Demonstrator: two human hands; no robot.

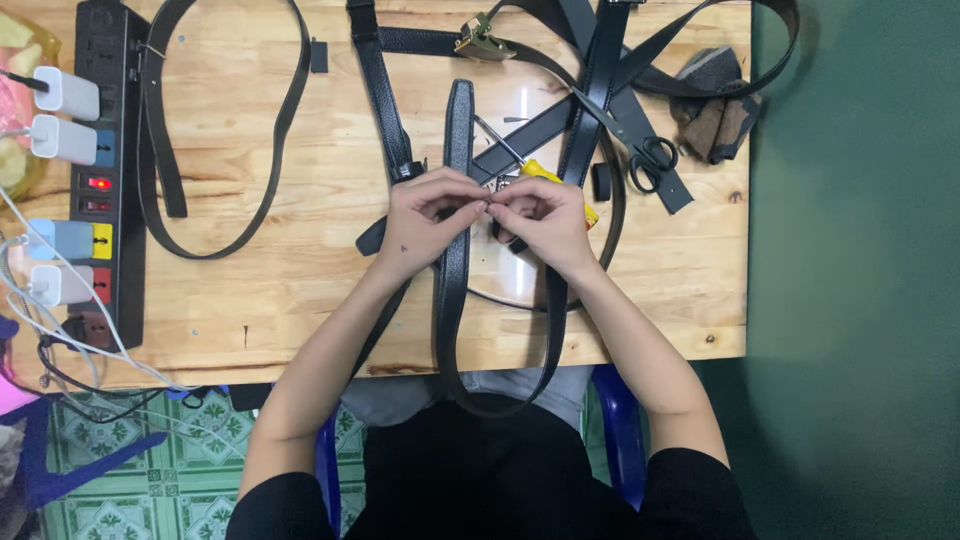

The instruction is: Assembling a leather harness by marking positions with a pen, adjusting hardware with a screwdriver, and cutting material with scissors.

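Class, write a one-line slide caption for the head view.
Both hands, left hand and right hand, meet on a black belt over a wooden table.

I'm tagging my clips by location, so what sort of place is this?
Probably a small home workshop for belt work: a wooden table strewn with black belts, scissors lying among them, and a power strip along the table's edge.

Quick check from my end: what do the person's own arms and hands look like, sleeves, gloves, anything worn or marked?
Both hands are bare: no gloves, rings or watch visible. The left hand has a small dark mark on its back; the right hand shows none. The forearms are uncovered, and short black sleeves end above the elbows.
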